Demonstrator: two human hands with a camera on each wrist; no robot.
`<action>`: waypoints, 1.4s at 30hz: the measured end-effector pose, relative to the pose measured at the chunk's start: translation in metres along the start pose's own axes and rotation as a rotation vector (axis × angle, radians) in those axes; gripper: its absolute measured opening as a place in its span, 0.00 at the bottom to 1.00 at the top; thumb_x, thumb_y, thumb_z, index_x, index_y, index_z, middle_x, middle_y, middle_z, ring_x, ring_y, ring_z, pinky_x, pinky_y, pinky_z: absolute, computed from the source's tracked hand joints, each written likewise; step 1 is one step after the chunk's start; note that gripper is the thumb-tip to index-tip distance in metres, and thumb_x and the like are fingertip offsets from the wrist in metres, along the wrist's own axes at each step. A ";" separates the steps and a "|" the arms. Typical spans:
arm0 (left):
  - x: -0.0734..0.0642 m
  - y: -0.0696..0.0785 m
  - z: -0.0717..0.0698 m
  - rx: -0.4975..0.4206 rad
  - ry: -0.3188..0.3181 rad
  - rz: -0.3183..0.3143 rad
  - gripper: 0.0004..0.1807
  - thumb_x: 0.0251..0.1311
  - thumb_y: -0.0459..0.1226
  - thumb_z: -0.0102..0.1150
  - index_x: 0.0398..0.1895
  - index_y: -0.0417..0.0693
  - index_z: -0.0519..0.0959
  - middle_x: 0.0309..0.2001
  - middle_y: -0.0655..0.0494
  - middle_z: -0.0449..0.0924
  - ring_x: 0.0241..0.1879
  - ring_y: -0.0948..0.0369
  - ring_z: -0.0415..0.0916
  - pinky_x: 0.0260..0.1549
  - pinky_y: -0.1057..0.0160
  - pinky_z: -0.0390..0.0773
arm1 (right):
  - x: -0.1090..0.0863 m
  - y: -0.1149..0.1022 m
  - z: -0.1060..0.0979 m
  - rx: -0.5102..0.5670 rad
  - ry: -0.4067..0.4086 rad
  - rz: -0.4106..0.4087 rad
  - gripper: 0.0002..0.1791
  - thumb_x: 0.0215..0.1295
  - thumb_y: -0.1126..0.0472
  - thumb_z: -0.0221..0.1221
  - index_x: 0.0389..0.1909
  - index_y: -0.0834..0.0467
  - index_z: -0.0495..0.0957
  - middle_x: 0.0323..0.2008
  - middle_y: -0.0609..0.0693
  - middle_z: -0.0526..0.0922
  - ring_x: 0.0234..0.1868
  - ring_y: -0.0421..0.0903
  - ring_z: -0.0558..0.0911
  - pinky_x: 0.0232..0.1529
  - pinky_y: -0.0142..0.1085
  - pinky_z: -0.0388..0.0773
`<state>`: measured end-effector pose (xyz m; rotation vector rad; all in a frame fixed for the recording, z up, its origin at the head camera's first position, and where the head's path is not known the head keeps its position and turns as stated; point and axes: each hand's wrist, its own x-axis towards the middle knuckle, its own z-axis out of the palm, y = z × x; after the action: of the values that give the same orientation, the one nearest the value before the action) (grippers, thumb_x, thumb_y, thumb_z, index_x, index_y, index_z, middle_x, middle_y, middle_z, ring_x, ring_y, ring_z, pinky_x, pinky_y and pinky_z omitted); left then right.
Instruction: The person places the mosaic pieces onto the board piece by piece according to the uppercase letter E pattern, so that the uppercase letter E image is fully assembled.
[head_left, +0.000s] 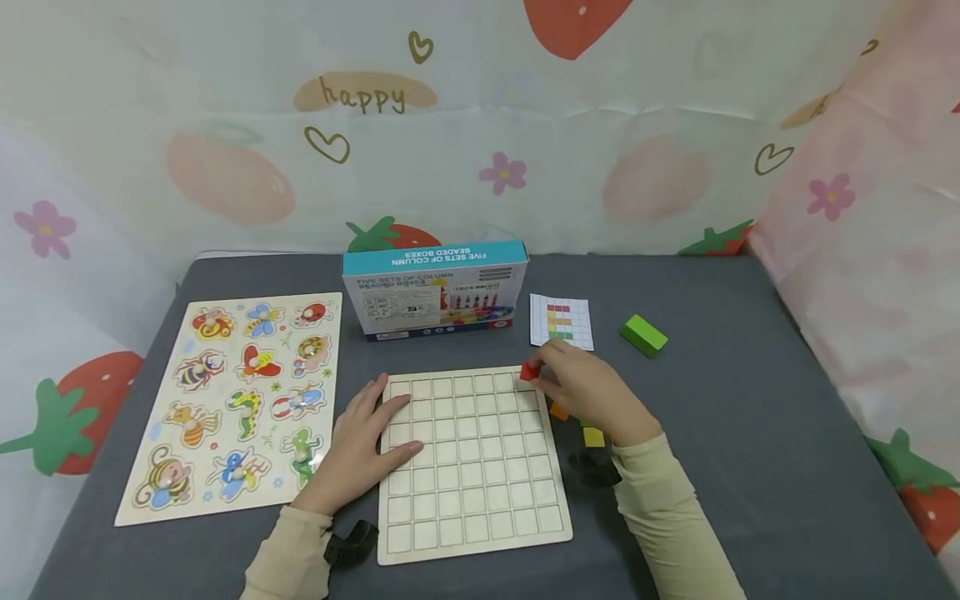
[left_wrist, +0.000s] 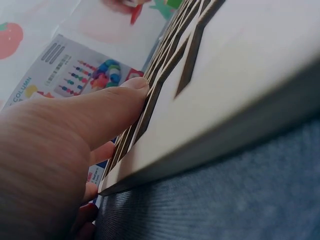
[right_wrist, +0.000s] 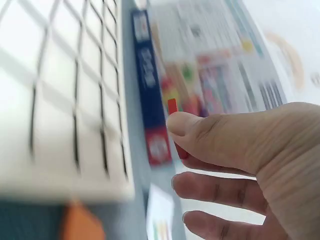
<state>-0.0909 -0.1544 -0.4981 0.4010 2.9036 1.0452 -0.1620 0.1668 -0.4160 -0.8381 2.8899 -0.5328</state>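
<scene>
Between thumb and fingertips my right hand (head_left: pixel 592 392) pinches a small red block (head_left: pixel 529 371), held at the top right corner of a pale wooden grid board (head_left: pixel 474 498). In the right wrist view only a thin red side of the block (right_wrist: pixel 172 106) shows past the thumb. My left hand (head_left: pixel 358 454) rests along the board's left edge, fingers spread and the thumb lying on the grid. The left wrist view shows that thumb (left_wrist: pixel 115 107) on the board's rim. Partly hidden under the right hand are an orange block (head_left: pixel 558 412) and a yellow block (head_left: pixel 594 437).
A printed card (head_left: pixel 536 321) with a coloured grid pattern lies behind the board. To its right sits a green block (head_left: pixel 643 335). A cardboard box (head_left: pixel 435 292) stands at the back. At left is an insect puzzle board (head_left: pixel 225 342). Dark cloth covers the table (head_left: pixel 787 467).
</scene>
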 end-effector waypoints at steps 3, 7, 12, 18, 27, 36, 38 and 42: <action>0.000 0.000 0.000 0.005 -0.003 0.002 0.39 0.55 0.58 0.62 0.68 0.55 0.66 0.76 0.46 0.45 0.74 0.44 0.40 0.64 0.33 0.46 | 0.010 -0.018 0.011 0.002 0.002 -0.100 0.10 0.61 0.61 0.64 0.43 0.55 0.78 0.41 0.47 0.78 0.34 0.40 0.78 0.35 0.34 0.78; 0.002 -0.002 -0.001 0.025 -0.012 0.005 0.39 0.56 0.58 0.62 0.68 0.55 0.66 0.76 0.46 0.45 0.74 0.44 0.40 0.64 0.33 0.47 | 0.024 -0.042 0.028 0.032 -0.023 -0.173 0.10 0.61 0.60 0.65 0.43 0.55 0.79 0.42 0.45 0.78 0.37 0.39 0.79 0.39 0.32 0.78; 0.003 -0.002 -0.003 0.027 0.000 0.017 0.38 0.56 0.56 0.63 0.68 0.53 0.67 0.75 0.44 0.46 0.74 0.43 0.41 0.64 0.33 0.48 | 0.039 -0.061 0.043 0.057 -0.068 -0.195 0.10 0.64 0.56 0.62 0.44 0.54 0.80 0.42 0.45 0.79 0.40 0.38 0.79 0.43 0.32 0.78; 0.006 0.001 -0.001 0.018 0.011 0.034 0.38 0.56 0.56 0.63 0.67 0.51 0.68 0.75 0.42 0.48 0.73 0.41 0.42 0.63 0.32 0.49 | 0.045 -0.063 0.050 0.042 -0.061 -0.187 0.08 0.63 0.56 0.63 0.41 0.54 0.82 0.42 0.45 0.79 0.38 0.38 0.78 0.43 0.32 0.78; 0.005 0.002 0.001 0.009 0.000 0.014 0.38 0.56 0.57 0.62 0.68 0.53 0.67 0.75 0.45 0.46 0.74 0.42 0.41 0.64 0.33 0.48 | 0.046 -0.063 0.059 -0.022 -0.092 -0.216 0.09 0.63 0.56 0.63 0.42 0.53 0.83 0.41 0.43 0.80 0.38 0.37 0.79 0.44 0.32 0.78; 0.002 0.002 -0.002 0.005 -0.009 -0.014 0.38 0.56 0.57 0.62 0.68 0.55 0.67 0.76 0.46 0.46 0.74 0.44 0.40 0.65 0.34 0.47 | 0.049 -0.070 0.060 -0.060 -0.112 -0.205 0.10 0.64 0.55 0.62 0.44 0.52 0.83 0.43 0.44 0.80 0.40 0.38 0.80 0.45 0.32 0.78; 0.002 0.002 -0.002 0.001 -0.010 -0.016 0.38 0.56 0.57 0.62 0.68 0.55 0.67 0.76 0.46 0.46 0.74 0.44 0.40 0.65 0.34 0.47 | 0.049 -0.072 0.060 -0.075 -0.110 -0.211 0.10 0.64 0.56 0.62 0.44 0.52 0.83 0.42 0.44 0.80 0.39 0.38 0.80 0.45 0.32 0.79; 0.001 0.001 -0.001 -0.005 -0.003 -0.010 0.37 0.56 0.57 0.62 0.67 0.54 0.68 0.76 0.46 0.46 0.74 0.44 0.40 0.65 0.35 0.47 | 0.051 -0.074 0.061 -0.105 -0.105 -0.220 0.09 0.65 0.55 0.61 0.43 0.52 0.83 0.41 0.44 0.80 0.39 0.38 0.81 0.44 0.32 0.79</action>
<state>-0.0916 -0.1543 -0.4962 0.3869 2.8963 1.0489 -0.1569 0.0629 -0.4465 -1.1709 2.7667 -0.3445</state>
